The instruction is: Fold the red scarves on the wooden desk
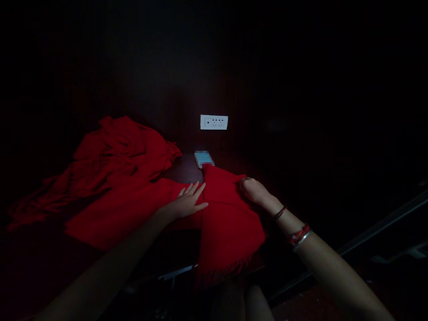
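Note:
A red fringed scarf [227,214] lies across the dark surface, its right part folded over and its fringed end hanging past the front edge. My left hand [188,203] rests flat on the scarf beside the fold, fingers spread. At the right edge of the folded part, my right hand [254,191] is closed on the cloth, with the fingertips partly hidden. More red fringed cloth [123,147] is bunched in a heap to the left; whether it is one piece with the scarf I cannot tell.
A white power socket [214,122] is on the dark wall behind. A pale blue, blurred flat item [203,158] lies just beyond the scarf on the dark tabletop [185,169]. My knees show below the front edge. Much of the surroundings is too dark to make out.

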`<state>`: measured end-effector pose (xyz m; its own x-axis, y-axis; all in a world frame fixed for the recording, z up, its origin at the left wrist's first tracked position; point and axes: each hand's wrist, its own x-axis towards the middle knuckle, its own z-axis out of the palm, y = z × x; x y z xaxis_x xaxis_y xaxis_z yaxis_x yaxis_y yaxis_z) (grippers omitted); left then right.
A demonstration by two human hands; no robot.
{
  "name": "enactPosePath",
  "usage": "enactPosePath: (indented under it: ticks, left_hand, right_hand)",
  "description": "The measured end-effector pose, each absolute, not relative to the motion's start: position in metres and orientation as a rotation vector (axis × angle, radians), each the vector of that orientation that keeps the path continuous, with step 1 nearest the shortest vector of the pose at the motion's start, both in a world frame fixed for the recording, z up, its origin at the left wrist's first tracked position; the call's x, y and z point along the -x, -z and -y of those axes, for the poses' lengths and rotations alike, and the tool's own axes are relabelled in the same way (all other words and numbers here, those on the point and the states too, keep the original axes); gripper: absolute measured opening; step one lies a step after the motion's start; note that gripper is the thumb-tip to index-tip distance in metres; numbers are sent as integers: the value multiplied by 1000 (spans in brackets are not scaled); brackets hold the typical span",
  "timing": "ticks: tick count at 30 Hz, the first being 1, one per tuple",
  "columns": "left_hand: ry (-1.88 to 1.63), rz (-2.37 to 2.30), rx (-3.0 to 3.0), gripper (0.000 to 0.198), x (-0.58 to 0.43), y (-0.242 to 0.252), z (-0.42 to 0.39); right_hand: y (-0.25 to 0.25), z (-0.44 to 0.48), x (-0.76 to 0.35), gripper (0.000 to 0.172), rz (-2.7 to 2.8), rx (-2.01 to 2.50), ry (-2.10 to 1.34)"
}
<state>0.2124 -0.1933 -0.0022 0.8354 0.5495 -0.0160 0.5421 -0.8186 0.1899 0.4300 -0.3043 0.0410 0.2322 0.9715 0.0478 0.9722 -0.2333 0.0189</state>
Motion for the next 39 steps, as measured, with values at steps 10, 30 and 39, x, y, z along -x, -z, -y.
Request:
enactPosePath:
  ticks: [10, 30, 39]
  left_hand:
    - [-277, -819, -3000, 52, -218, -11, 197]
    - [-189, -1102, -2916, 52, -228, 1, 218]
    - [-270, -1127, -2948, 52, -230, 1, 222]
  right_hand:
    - [-18, 293, -426, 44, 1700, 2305, 63]
    - [-52, 205, -455, 26, 1941, 2349, -46]
    - [-42, 175, -421, 31, 2000, 2052, -50]
